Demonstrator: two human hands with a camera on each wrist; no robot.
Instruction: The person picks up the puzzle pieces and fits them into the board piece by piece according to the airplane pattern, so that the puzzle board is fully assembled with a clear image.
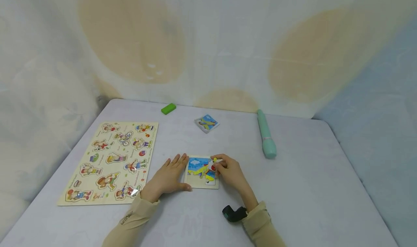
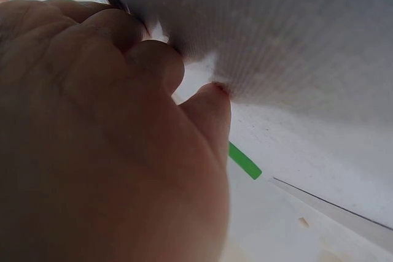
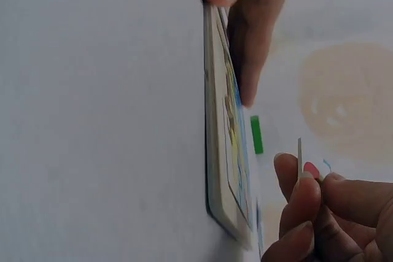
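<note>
A small wooden jigsaw puzzle (image 1: 201,185) with a blue and yellow picture lies flat on the table between my hands. My left hand (image 1: 169,177) rests at its left side, fingers extended and thumb by the lower left corner. Over the upper right part of the picture, my right hand (image 1: 232,172) pinches a puzzle piece (image 1: 213,165) marked with red and yellow. In the right wrist view this puzzle piece (image 3: 311,169) stands edge-on between thumb and fingers, raised off the board. The left wrist view shows mostly the back of my left hand (image 2: 123,133).
A large peg-type board (image 1: 107,163) with sports figures lies to the left. Toward the back are a green block (image 1: 168,108) and a small picture puzzle (image 1: 206,123). A mint-green wand-shaped object (image 1: 266,136) lies at the right. A black device (image 1: 234,214) sits at my right wrist.
</note>
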